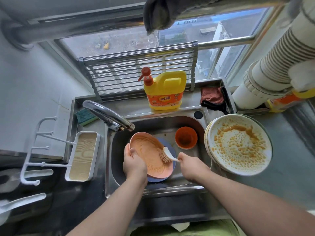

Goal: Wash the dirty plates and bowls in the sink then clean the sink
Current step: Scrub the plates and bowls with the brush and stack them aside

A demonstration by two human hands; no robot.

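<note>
The pink plate (150, 155) stands tilted over the middle of the sink (170, 122), smeared with orange sauce. The left hand (133, 163) grips its rim at 9 o'clock, thumb curled over the edge. The right hand (190, 165) is closed round the white handle of a brush (167, 155), whose bristles touch the plate's face at about 3 o'clock. Under the pink plate lies a blue plate (171, 151) (only a crescent of it shows along the right and lower edge).

Inside the sink at 1 o'clock from the plate sits an orange bowl (186, 137) with dark residue in its bottom. On the counter at 3 o'clock, a stack of white plates (238, 143) overhangs the sink's edge; the top one is spattered with orange sauce, and how many lie beneath cannot be counted.

The faucet (109, 116) reaches over from 10 o'clock. Behind the sink at 12 o'clock stands a yellow soap bottle (164, 91) with a red pump; its label is too blurred to read. A green sponge (84, 117) lies behind the faucet, partly hidden by it. At 9 o'clock sits a white tray (83, 157) with a wood-grain bottom. A reddish cloth (212, 97) is bunched at 1 o'clock.
</note>
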